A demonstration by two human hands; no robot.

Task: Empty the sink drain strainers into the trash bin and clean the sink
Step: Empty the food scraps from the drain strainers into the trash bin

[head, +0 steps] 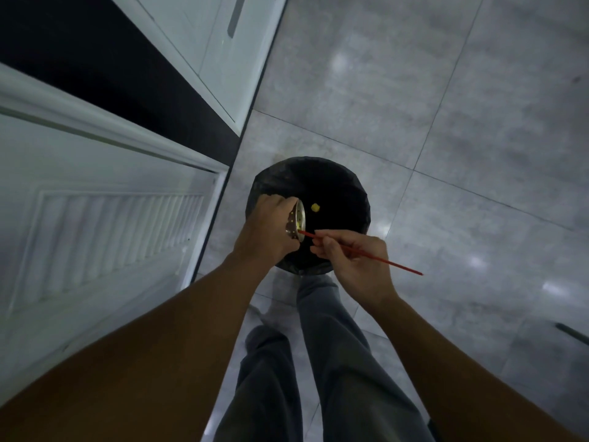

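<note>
1. Pinching a red stick [392, 264] between thumb and fingertips, the right hand [353, 260] pokes its tip into the strainer [298, 218]. Short, light flicks outward should free the yellow bits.
2. The left hand [267, 224] grips the strainer from behind, tipped on edge over the trash bin [287, 169]; it should stay inside the rim.
3. One yellow scrap [315, 207] shows against the dark liner.
4. A louvred cabinet door [95, 234] crowds the left, with tiled floor [446, 122] beyond.
</note>
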